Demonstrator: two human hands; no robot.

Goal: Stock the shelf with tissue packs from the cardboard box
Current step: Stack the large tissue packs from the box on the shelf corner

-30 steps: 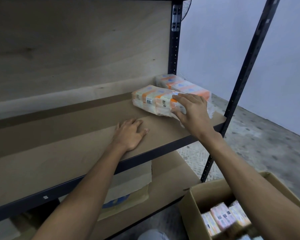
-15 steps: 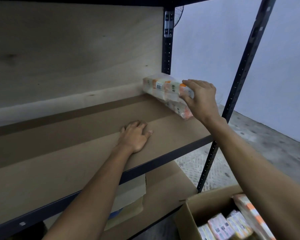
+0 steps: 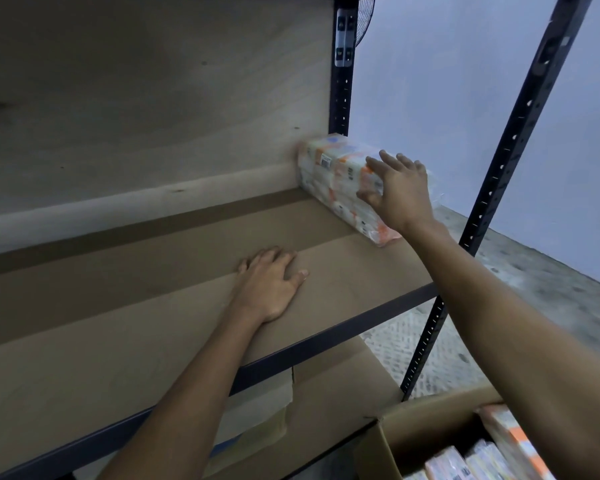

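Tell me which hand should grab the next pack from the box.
Right hand, probably: the cardboard box sits low on the right, beneath that arm. The left hand lies flat on the shelf, farther from it.

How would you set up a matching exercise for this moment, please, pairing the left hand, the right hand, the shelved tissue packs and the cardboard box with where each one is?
Things
1. left hand
2. right hand
3. stacked tissue packs
4. cardboard box

Places
A. lower right, below the shelf, with more packs inside
B. flat on the shelf board
C. far right corner of the shelf
D. touching the stack's near end

Pairs: 1-B, 2-D, 3-C, 4-A
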